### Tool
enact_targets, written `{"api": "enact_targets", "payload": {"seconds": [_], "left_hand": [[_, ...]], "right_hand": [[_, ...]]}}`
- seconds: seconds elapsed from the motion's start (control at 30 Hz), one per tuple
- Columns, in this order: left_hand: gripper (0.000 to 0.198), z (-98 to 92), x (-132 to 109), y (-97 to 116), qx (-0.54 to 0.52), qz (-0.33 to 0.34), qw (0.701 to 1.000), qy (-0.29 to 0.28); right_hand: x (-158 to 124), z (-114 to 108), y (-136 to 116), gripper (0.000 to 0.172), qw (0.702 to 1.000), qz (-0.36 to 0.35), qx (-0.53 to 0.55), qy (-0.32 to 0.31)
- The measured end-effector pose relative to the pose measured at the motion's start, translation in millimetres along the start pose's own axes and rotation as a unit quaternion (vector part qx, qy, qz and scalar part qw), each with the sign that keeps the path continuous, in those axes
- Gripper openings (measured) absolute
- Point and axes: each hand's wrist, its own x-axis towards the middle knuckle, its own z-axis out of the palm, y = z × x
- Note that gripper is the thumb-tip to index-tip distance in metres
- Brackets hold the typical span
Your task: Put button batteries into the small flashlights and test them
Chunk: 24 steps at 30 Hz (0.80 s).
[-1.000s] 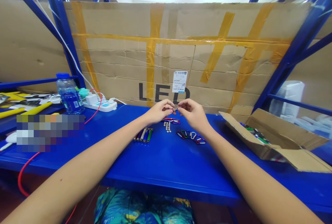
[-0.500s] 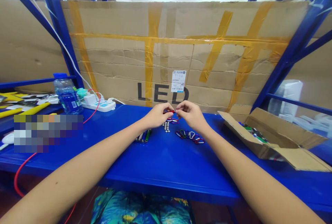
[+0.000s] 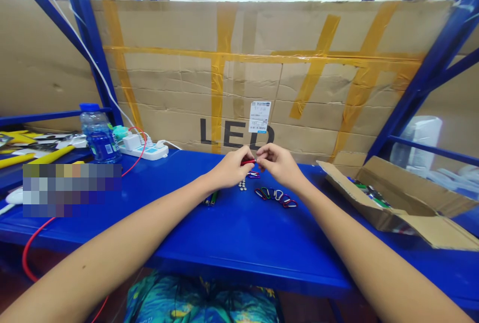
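Note:
A slim red tube [image 3: 247, 162] sits in the closed fingers of my left hand [image 3: 232, 167]. My right hand [image 3: 277, 164] pinches the tube's right end, where something small and silvery shows; fingers hide its details. Just below the hands lie small silver round pieces [image 3: 243, 185] in rows, beside some red and purple pieces [image 3: 254, 175] partly covered by my fingers. A row of coloured carabiners [image 3: 277, 195] is on the table near my right wrist. Green and dark tubes [image 3: 212, 198] peek out from beside my left forearm.
An open cardboard box [image 3: 377, 208] with small coloured items stands at the right. On the left are a plastic bottle [image 3: 100, 136], a white power strip [image 3: 147, 150], a red cable [image 3: 35, 241] and yellow-handled tools [image 3: 52, 155]. A large cardboard sheet [image 3: 175, 88] backs the blue table [image 3: 239, 238].
The view has shifted slightly. My left hand has moved a little right and down with the red tube, its forearm covering more of the dark tubes. Both hands remain together at the tube.

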Motion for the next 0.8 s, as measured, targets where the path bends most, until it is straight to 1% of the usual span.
{"api": "enact_targets", "payload": {"seconds": [0.1,0.2,0.23,0.3,0.4,0.5,0.6,0.73,0.8], "left_hand": [[0.006,1.0,0.9,0.7,0.011,-0.011,1.0,0.018],[0.004,1.0,3.6,-1.7,-0.022,-0.023,0.999,0.028],[0.002,0.7,4.6,-2.9,-0.041,-0.023,0.999,0.027],[0.006,0.0,5.8,-4.9,-0.066,-0.014,0.997,0.027],[0.01,-0.8,5.4,-4.8,-0.063,0.003,0.997,0.033],[0.013,0.0,3.7,-1.1,-0.045,-0.002,0.998,0.034],[0.007,1.4,3.5,2.5,-0.002,-0.023,0.999,0.041],[0.025,0.7,5.8,2.8,0.077,0.005,0.997,0.021],[0.025,-0.6,6.3,1.5,0.093,-0.004,0.996,0.003]], "right_hand": [[2.0,-0.5,0.9,0.023,0.999,0.017,0.041,0.007],[2.1,-0.5,0.0,0.021,0.999,0.0,0.048,0.022],[1.9,-0.4,-0.5,0.021,0.999,-0.005,0.047,0.025],[1.2,-0.1,-1.2,0.021,0.999,-0.01,0.045,0.029],[0.3,1.1,-2.4,0.023,0.999,-0.006,0.048,0.017],[0.2,2.0,-3.5,0.021,0.999,-0.002,0.049,0.006],[1.2,-0.2,-3.2,0.02,0.999,-0.008,0.043,0.021],[2.4,-4.6,-0.8,0.021,0.999,-0.009,0.038,0.024],[1.7,-4.6,0.1,0.021,0.999,-0.009,0.027,0.016]]}}
